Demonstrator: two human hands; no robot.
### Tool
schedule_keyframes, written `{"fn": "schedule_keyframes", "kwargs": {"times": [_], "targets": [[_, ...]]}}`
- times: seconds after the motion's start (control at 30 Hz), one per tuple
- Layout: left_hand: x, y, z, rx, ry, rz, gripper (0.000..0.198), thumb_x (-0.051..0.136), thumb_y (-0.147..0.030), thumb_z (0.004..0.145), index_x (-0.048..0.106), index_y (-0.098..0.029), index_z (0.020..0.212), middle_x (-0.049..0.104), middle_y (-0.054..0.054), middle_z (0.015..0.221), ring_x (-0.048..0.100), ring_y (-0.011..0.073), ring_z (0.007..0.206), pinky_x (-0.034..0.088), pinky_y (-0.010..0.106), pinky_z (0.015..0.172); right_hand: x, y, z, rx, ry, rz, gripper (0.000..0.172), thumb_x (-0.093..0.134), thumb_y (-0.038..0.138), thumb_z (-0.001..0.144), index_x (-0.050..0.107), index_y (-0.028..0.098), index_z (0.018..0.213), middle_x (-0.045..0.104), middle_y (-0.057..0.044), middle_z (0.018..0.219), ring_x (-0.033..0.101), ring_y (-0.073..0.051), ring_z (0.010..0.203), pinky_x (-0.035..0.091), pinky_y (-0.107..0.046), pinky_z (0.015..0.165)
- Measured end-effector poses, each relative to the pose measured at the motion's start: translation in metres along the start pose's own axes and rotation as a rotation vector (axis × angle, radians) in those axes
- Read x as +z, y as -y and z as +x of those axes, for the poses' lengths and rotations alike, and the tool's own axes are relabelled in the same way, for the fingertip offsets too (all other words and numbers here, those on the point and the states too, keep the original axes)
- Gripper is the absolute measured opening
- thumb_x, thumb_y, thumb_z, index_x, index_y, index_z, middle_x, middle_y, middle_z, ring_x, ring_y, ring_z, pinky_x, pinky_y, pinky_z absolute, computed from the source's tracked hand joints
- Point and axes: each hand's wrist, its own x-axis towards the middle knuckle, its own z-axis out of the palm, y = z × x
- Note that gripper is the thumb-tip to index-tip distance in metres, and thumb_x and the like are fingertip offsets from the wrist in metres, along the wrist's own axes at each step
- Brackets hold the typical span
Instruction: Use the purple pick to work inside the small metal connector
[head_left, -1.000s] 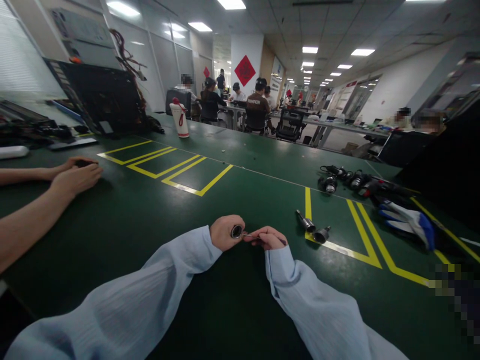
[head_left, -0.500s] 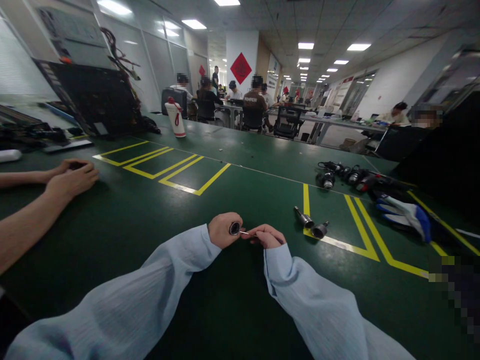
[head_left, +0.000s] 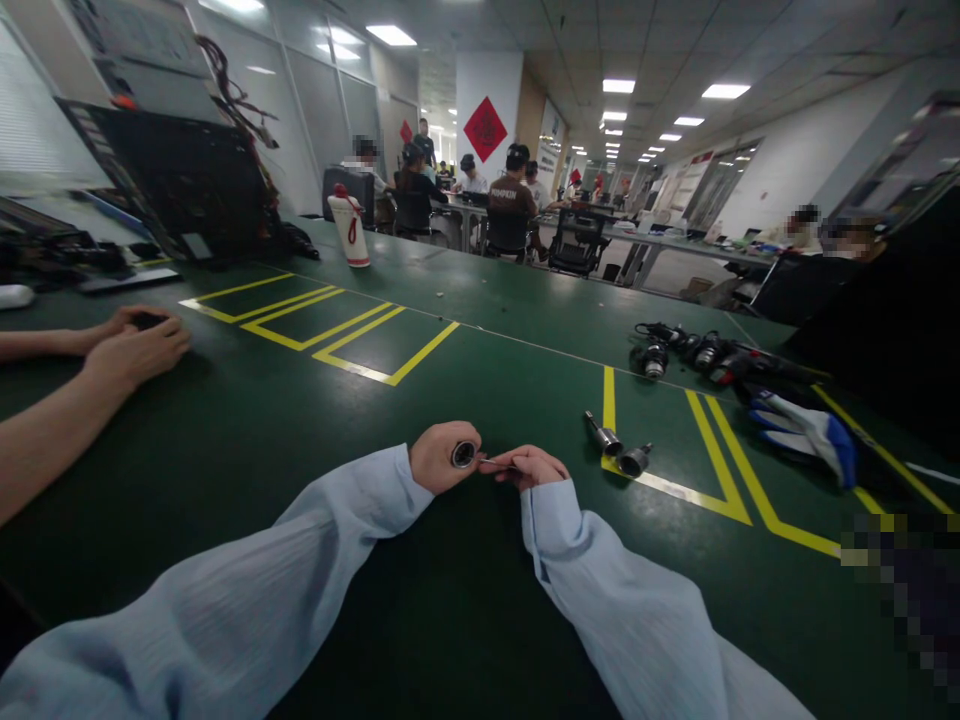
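Observation:
My left hand [head_left: 437, 460] rests on the green table [head_left: 480, 380], fingers wrapped round a small dark ring-shaped part [head_left: 463, 455] with its opening facing me. My right hand [head_left: 529, 466] is pinched on a thin metal tool [head_left: 491, 463] whose tip points into that part. Both arms wear pale blue sleeves. Just right of my hands lie two small metal cylinders [head_left: 619, 449] on a yellow line.
A co-worker's bare hands [head_left: 131, 345] rest on the table at left over a dark object. Black parts [head_left: 690, 355] and a blue-white glove [head_left: 806, 430] lie at right. A white bottle [head_left: 349, 230] and black equipment [head_left: 180, 190] stand at the back. Seated people work beyond.
My hands stay together with the tool at the part. The view has shifted slightly; nothing on the table has moved.

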Motion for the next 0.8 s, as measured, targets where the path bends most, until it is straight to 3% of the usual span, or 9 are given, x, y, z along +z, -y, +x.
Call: {"fn": "schedule_keyframes", "kwargs": {"times": [0.2,0.4,0.6,0.67,0.8], "targets": [[-0.001,-0.003,0.001,-0.028,-0.010,-0.018,0.009,0.052,-0.016,0.068,0.047,-0.015,0.060,0.048,-0.002,0.057,0.045,0.0081,0.051,0.034,0.019,0.049,0.003,0.003,-0.002,-0.019,-0.026,0.006,0.013,0.054,0.018,0.061,0.067,0.016,0.059,0.071,-0.005,0.064,0.065,-0.018,0.061,0.046,-0.027,0.055],[-0.002,-0.002,0.001,-0.012,0.034,-0.005,0.009,0.052,-0.017,0.069,0.049,-0.015,0.060,0.050,-0.001,0.057,0.047,0.0087,0.052,0.035,0.019,0.049,0.008,0.006,-0.008,-0.102,-0.087,-0.248,0.015,0.054,0.021,0.063,0.069,0.017,0.063,0.072,-0.005,0.068,0.064,-0.019,0.068,0.047,-0.028,0.060],[0.000,0.002,0.003,0.042,0.043,-0.021,0.013,0.050,-0.021,0.071,0.049,-0.015,0.059,0.050,-0.001,0.055,0.046,0.0083,0.050,0.034,0.019,0.048,0.004,0.008,-0.006,-0.002,-0.039,-0.079,0.015,0.053,0.018,0.061,0.067,0.017,0.060,0.071,-0.005,0.064,0.064,-0.019,0.065,0.045,-0.029,0.059],[0.001,0.003,0.002,0.048,0.040,-0.030,0.015,0.051,-0.023,0.071,0.049,-0.015,0.059,0.050,-0.001,0.054,0.045,0.0081,0.049,0.034,0.019,0.047,0.003,0.008,-0.008,-0.069,-0.033,-0.131,0.016,0.051,0.019,0.063,0.068,0.018,0.062,0.071,-0.005,0.066,0.064,-0.020,0.067,0.045,-0.031,0.060],[0.002,0.001,0.001,0.020,0.059,-0.035,0.014,0.053,-0.026,0.070,0.050,-0.015,0.061,0.050,-0.001,0.054,0.046,0.0082,0.049,0.034,0.019,0.047,0.008,0.010,-0.016,-0.412,-0.029,-0.462,0.017,0.052,0.017,0.068,0.069,0.021,0.069,0.069,-0.005,0.072,0.060,-0.021,0.073,0.046,-0.035,0.069]]}}
